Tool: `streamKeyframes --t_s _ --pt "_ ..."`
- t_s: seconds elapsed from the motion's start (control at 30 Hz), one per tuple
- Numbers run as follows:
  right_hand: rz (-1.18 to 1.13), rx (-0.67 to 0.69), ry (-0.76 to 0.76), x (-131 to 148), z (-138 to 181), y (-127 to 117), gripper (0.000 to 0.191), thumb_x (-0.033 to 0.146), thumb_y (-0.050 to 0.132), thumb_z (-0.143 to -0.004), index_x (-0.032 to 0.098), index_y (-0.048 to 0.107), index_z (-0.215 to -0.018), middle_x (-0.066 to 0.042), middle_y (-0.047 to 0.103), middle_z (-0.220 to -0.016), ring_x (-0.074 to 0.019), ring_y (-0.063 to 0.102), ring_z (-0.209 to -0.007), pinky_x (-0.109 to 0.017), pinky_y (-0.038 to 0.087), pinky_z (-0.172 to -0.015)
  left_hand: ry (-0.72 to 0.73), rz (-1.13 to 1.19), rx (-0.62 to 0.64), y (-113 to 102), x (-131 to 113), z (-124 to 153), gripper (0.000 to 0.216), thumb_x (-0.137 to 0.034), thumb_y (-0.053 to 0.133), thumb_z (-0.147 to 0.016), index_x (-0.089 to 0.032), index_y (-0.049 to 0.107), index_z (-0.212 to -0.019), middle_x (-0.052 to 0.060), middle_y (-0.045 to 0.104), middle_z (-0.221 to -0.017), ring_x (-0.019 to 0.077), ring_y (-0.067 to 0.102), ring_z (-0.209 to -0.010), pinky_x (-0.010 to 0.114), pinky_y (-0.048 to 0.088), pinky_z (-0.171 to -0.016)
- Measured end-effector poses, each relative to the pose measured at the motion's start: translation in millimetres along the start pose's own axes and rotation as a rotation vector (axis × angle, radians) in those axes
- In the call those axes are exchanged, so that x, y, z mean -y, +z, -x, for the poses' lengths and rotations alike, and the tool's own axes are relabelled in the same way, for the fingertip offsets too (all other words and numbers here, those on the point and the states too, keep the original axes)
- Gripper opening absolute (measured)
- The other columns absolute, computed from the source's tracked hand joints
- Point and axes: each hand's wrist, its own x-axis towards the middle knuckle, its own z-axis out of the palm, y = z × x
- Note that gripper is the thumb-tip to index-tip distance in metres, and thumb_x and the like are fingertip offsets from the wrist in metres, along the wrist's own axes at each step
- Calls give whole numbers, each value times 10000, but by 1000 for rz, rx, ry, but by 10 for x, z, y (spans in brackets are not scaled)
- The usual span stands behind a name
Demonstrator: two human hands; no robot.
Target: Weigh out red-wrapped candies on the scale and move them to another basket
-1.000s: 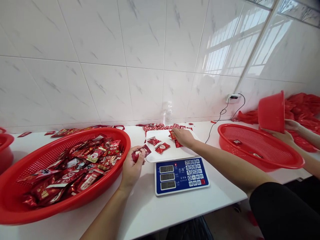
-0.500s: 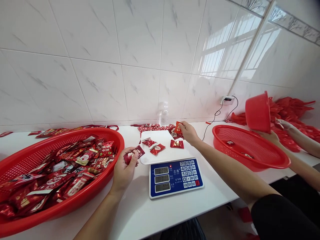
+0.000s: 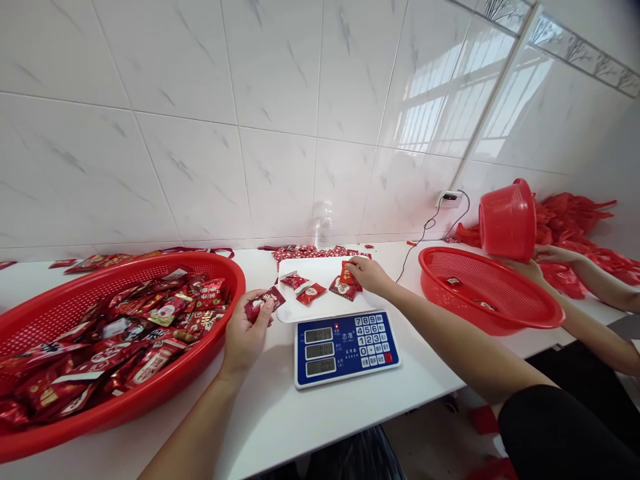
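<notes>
At far left, a large red basket (image 3: 237, 283) stood on the table (image 3: 260, 410), its upper wall pierced with small holes, heaped with shiny wrapped packets (image 3: 133, 353) in reds and maroons, a few showing gold or white. Just beside its rim, the left hand (image 3: 244, 340) pinched a dark packet (image 3: 264, 303) between thumb and fingers: flat, maroon, with pale lettering, its near end hidden by the thumb.

Next came the scale (image 3: 347, 350), its blue panel facing the person; the digits were too small to read surely. On its white pan (image 3: 303, 313) lay a small red packet (image 3: 293, 281) with a pale edge, then a brighter packet (image 3: 311, 293), glossy and crimped, with a light round mark. Behind the pan, a clear bottle (image 3: 323, 223) stood near the wall. On the pan's right side was a broad packet (image 3: 343, 288), deep red with a large pale print. Over it the right hand (image 3: 370, 276) pinched an orange packet (image 3: 346, 272) by its edge, fingertips closed.

Farther right, another basket (image 3: 500, 321) held a couple of packets, and a co-worker's hands (image 3: 553, 254) were at a red tub (image 3: 507, 223).
</notes>
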Motion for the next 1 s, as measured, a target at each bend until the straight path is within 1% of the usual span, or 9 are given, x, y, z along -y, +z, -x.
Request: streamKeyframes --t_s 0.07,0.17,0.27,0.33,0.43,0.53,0.67,0.87,1.0 --pt "53 9 -9 3 -46 21 224 343 483 -908 200 626 -812 -53 675 -880 -185 597 -820 -267 403 -674 -1 -11 -2 6 -18 3 343 -439 638 -825 -186 586 -1051 18 612 -863 107 559 -635 242 480 -614" --pt "96 58 -2 -27 -87 38 270 387 459 -925 204 647 -862 -59 687 -905 -192 614 -836 -275 413 -700 -8 -9 7 16 -25 11 348 -446 633 -828 -189 583 -1057 11 605 -838 107 550 -624 240 479 -598" --pt "117 101 20 -55 -78 58 400 508 423 -930 212 620 -1114 -80 691 -1040 -211 634 -909 -295 446 -736 -11 -15 23 18 -26 25 344 -449 633 -828 -191 584 -1050 7 602 -828 106 546 -621 239 479 -597" --pt "136 127 19 -48 -49 85 579 616 409 -903 221 499 -1318 -107 650 -1185 -234 627 -998 -325 464 -785 -9 -18 29 16 -35 39 340 -445 631 -831 -190 583 -1051 7 601 -826 108 547 -627 242 481 -604" --pt "180 190 -39 6 18 146 752 726 415 -841 251 397 -1424 -117 549 -1350 -277 537 -1191 -393 442 -914 -5 -24 34 20 -49 58 341 -441 628 -834 -191 582 -1061 16 605 -863 111 551 -638 248 485 -611" --pt "237 251 -127 77 96 206 739 732 500 -790 284 476 -1378 -92 481 -1422 -311 390 -1332 -450 357 -1029 0 -40 36 30 -49 64 339 -442 620 -838 -197 585 -1070 28 611 -916 117 563 -665 259 494 -636" --pt "293 284 -203 134 149 240 582 651 513 -832 287 568 -1283 -89 536 -1353 -307 458 -1260 -455 351 -1020 4 -56 42 39 -34 57 333 -442 609 -846 -199 585 -1073 32 615 -923 120 567 -672 262 497 -649" --pt "302 252 -224 142 125 246 549 557 540 -861 258 491 -1318 -99 601 -1211 -263 572 -1082 -357 434 -863 34 -87 50 33 -14 61 333 -436 613 -842 -200 594 -1077 40 628 -944 129 583 -695 264 506 -662" --pt "282 240 -232 150 113 255 518 538 558 -858 262 506 -1293 -89 622 -1169 -258 603 -1009 -339 440 -806 23 -91 51 23 -11 64 340 -441 612 -839 -195 594 -1074 41 633 -930 136 590 -696 266 513 -657"
